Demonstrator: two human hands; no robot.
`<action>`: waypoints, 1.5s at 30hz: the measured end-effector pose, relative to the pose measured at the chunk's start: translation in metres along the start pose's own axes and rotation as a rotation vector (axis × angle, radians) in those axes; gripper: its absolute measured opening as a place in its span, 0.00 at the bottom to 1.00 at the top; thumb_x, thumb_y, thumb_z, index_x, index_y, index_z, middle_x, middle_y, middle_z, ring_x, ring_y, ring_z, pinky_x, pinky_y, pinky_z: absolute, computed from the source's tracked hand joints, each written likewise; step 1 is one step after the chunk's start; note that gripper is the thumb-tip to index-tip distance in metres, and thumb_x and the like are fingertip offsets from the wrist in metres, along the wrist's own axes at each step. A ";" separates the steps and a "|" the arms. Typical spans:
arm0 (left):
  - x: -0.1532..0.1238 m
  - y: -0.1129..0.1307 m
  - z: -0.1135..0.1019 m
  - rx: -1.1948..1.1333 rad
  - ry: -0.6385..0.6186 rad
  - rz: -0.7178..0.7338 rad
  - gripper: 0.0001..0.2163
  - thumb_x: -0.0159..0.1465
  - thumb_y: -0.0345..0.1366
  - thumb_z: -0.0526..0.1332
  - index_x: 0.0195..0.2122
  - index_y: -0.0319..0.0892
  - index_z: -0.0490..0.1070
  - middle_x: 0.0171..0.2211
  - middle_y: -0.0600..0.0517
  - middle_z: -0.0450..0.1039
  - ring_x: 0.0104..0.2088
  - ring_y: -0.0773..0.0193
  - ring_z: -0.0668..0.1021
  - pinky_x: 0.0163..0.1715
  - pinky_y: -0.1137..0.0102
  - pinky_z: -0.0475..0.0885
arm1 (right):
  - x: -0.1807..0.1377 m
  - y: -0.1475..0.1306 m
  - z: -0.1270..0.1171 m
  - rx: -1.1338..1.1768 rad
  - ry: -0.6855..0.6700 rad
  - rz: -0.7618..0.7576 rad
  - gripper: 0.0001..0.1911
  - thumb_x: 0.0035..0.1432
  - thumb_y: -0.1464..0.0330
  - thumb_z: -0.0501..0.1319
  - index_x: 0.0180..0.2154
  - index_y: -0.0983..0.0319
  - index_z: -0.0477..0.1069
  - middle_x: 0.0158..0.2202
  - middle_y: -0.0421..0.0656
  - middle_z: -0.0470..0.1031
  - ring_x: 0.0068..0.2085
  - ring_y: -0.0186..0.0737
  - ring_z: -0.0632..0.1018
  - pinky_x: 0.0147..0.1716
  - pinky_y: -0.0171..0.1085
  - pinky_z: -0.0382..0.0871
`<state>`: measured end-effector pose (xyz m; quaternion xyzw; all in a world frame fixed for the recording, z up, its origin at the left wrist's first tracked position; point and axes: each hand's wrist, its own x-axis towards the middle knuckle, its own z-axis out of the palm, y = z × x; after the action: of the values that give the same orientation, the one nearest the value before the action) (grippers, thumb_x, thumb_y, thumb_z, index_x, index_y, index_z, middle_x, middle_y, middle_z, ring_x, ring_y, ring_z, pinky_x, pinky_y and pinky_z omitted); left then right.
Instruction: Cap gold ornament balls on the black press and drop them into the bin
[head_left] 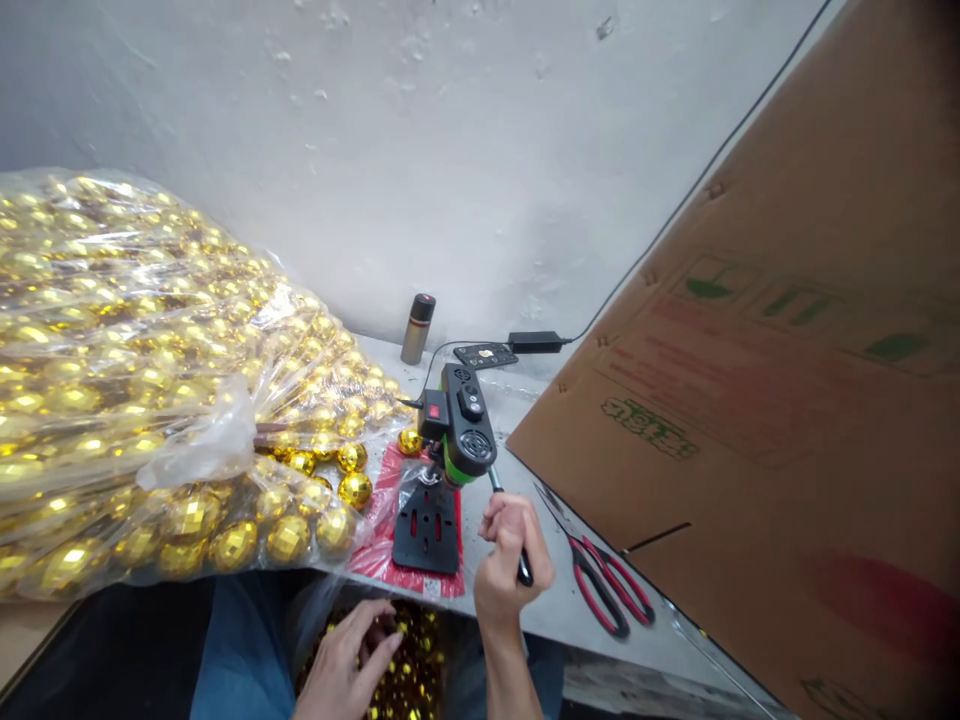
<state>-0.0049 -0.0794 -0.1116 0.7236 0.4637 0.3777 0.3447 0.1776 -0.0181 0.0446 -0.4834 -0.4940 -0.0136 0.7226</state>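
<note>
A small black and green bench drill press stands on its black base plate, over a red sheet on the grey table. My right hand is closed round the press's black lever handle at the machine's right side. My left hand reaches down into a clear bag of gold faceted balls in my lap. Its fingers are curled among the balls, and I cannot see whether they grip one.
A huge clear bag of gold balls fills the table's left. Red-handled scissors lie right of my hand. A large cardboard sheet leans at the right. A steel flask and power adapter sit by the wall.
</note>
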 end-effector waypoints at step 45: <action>0.135 0.042 -0.004 -0.020 -0.040 -0.232 0.25 0.59 0.47 0.64 0.57 0.46 0.72 0.51 0.44 0.81 0.53 0.45 0.82 0.55 0.53 0.76 | 0.006 0.002 -0.010 -0.016 -0.149 -0.150 0.15 0.70 0.78 0.51 0.31 0.59 0.65 0.28 0.38 0.68 0.27 0.32 0.71 0.25 0.33 0.63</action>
<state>0.0471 0.0330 -0.0435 0.6688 0.5337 0.3255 0.4024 0.1889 -0.0214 0.0472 -0.4508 -0.5810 -0.0356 0.6768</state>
